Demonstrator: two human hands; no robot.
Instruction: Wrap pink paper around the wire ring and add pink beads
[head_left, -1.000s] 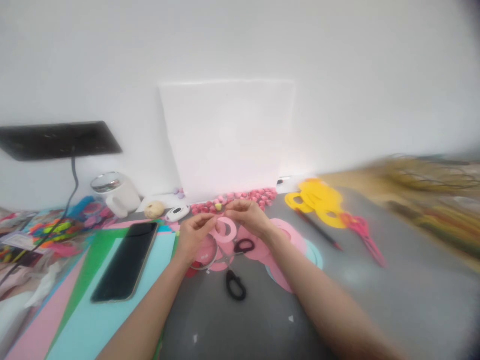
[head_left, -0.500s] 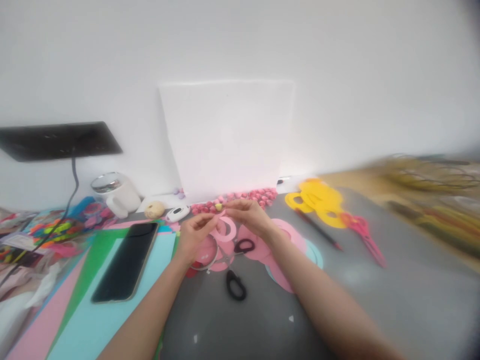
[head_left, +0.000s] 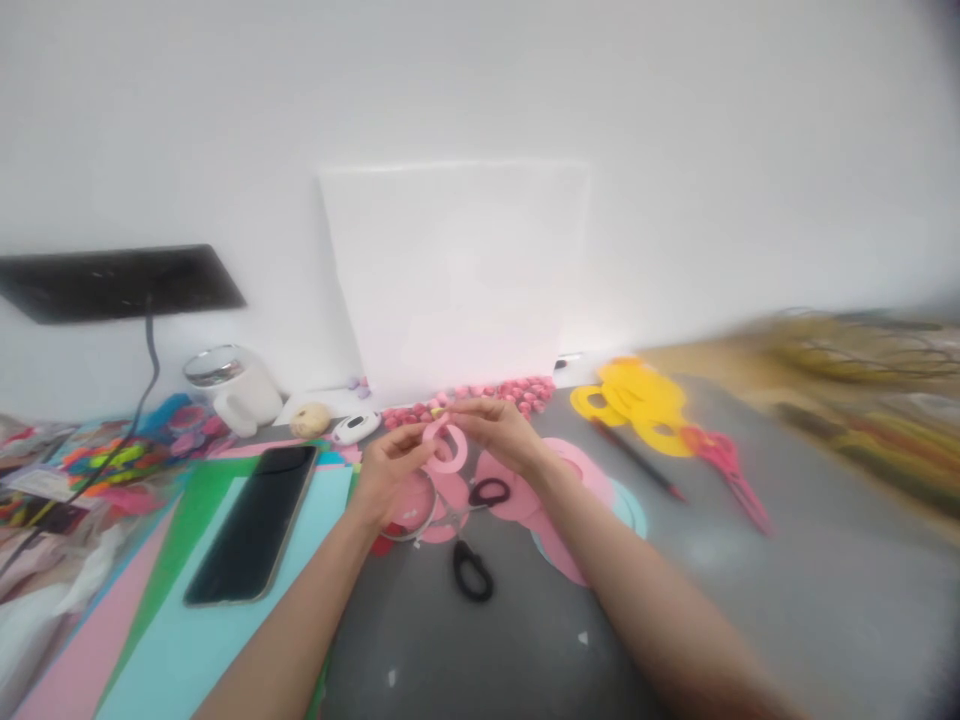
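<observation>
Between my hands is a pink paper ring [head_left: 451, 461], raised above the table and facing me. The fingers of my left hand [head_left: 390, 468] pinch its left side. My right hand [head_left: 499, 430] has its fingertips closed on the ring's upper right edge. Below the ring, black-handled scissors [head_left: 472, 572] lie on the grey table, their blades pointing left among pink paper pieces [head_left: 451, 490]. Behind my fingers, a row of small pink and red bead-like pieces [head_left: 525, 395] runs along the foot of a white board [head_left: 461, 280].
Yellow paper rings [head_left: 641, 400], a dark pencil [head_left: 637, 460] and pink scissors [head_left: 727, 470] lie to the right. A phone [head_left: 255, 525] rests on coloured paper sheets [head_left: 180, 640] at left, with a white mug-like container [head_left: 236, 390] behind. Pink paper circles [head_left: 559, 530] lie under my right forearm.
The pink paper ring has turned more upright and shifted slightly left and up between my fingers. Both hands stay in nearly the same place.
</observation>
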